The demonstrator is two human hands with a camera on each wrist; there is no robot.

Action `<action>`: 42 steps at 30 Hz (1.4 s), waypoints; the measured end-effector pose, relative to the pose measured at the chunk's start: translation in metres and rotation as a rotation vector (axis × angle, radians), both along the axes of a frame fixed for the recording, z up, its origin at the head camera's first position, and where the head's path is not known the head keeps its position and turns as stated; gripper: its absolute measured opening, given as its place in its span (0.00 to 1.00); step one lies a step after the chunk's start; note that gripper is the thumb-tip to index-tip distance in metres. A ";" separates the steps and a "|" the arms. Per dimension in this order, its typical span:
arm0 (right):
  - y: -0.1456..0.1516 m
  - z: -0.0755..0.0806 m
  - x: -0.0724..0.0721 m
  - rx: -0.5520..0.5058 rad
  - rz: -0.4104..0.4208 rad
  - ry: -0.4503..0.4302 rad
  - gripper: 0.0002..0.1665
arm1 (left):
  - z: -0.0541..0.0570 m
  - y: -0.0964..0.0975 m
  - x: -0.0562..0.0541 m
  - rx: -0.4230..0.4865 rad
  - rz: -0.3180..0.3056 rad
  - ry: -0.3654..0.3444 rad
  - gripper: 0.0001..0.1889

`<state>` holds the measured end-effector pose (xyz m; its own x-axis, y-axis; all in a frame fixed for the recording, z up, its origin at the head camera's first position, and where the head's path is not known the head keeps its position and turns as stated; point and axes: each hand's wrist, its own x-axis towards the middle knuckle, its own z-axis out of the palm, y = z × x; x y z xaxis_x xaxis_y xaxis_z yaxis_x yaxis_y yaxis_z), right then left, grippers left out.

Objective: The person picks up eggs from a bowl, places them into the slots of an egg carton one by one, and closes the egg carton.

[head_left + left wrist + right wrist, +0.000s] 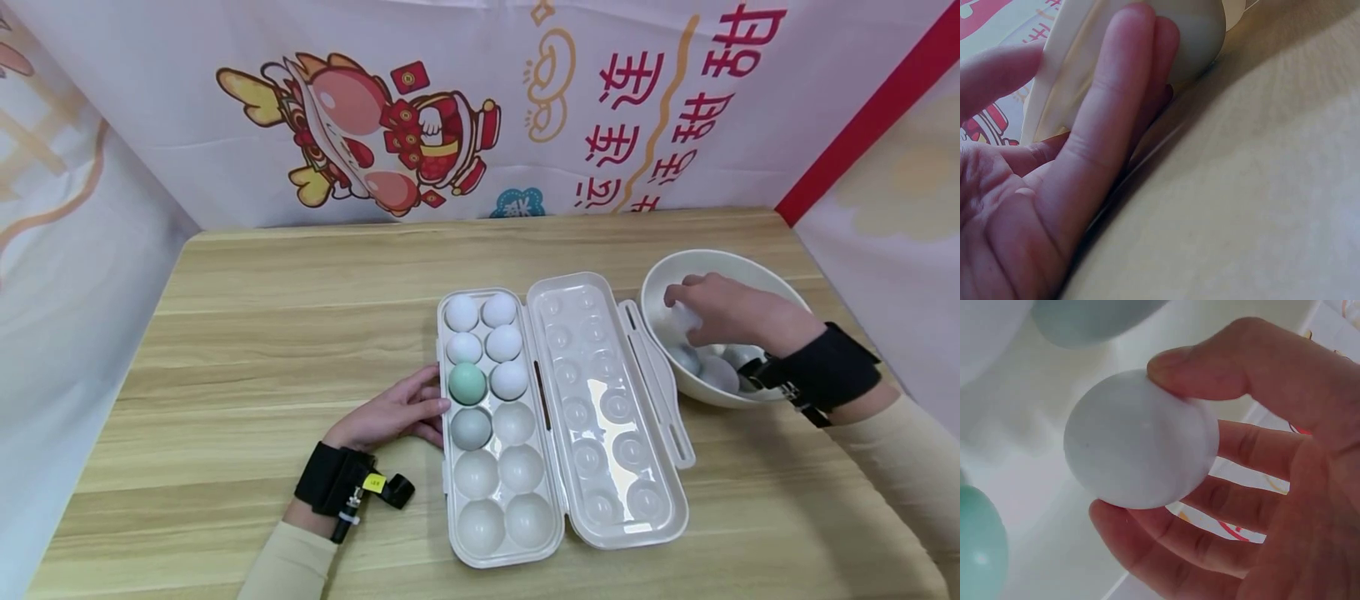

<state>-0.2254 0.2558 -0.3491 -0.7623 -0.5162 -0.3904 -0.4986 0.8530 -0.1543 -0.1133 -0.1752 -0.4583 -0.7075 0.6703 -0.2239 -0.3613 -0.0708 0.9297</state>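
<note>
A white plastic egg box (504,483) lies open on the table, its lid folded out to the right. Several white eggs (504,343) fill its far cups, followed by a green egg (467,382) and a grey-green egg (471,428); the near cups hold nothing. My left hand (401,408) grips the box's left edge, thumb at the rim and fingers against the side beneath it. Inside the white bowl (701,396) at the right, my right hand (731,312) holds a white egg (1141,440) between thumb and fingertips.
More eggs, among them a grey one (718,375) and a green one (982,544), lie in the bowl. A slotted white handle (660,383) runs along the lid's right side, close to the bowl. A printed cloth (450,25) hangs behind the wooden table (285,333).
</note>
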 end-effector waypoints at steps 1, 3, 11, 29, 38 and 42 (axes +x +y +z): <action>-0.001 0.001 0.001 -0.003 0.003 0.006 0.28 | 0.000 0.000 0.000 0.000 -0.001 0.001 0.32; -0.003 0.004 0.004 -0.016 0.013 0.021 0.28 | -0.001 0.000 0.000 0.000 -0.002 0.000 0.32; -0.016 0.016 0.019 -0.067 0.096 0.099 0.30 | -0.002 0.000 0.000 -0.007 -0.004 0.001 0.31; -0.037 0.036 0.038 -0.163 0.240 0.188 0.29 | -0.001 0.000 0.000 -0.010 0.003 -0.005 0.30; -0.056 0.039 0.044 -0.172 0.286 0.179 0.26 | -0.002 -0.001 0.000 -0.005 0.001 0.003 0.30; -0.062 0.040 0.046 -0.164 0.296 0.185 0.26 | -0.001 -0.001 0.001 -0.010 0.002 -0.002 0.31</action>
<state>-0.1790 0.1937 -0.3092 -0.6206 -0.7687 -0.1546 -0.7518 0.6394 -0.1612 -0.1127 -0.1760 -0.4592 -0.7084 0.6666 -0.2319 -0.3628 -0.0621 0.9298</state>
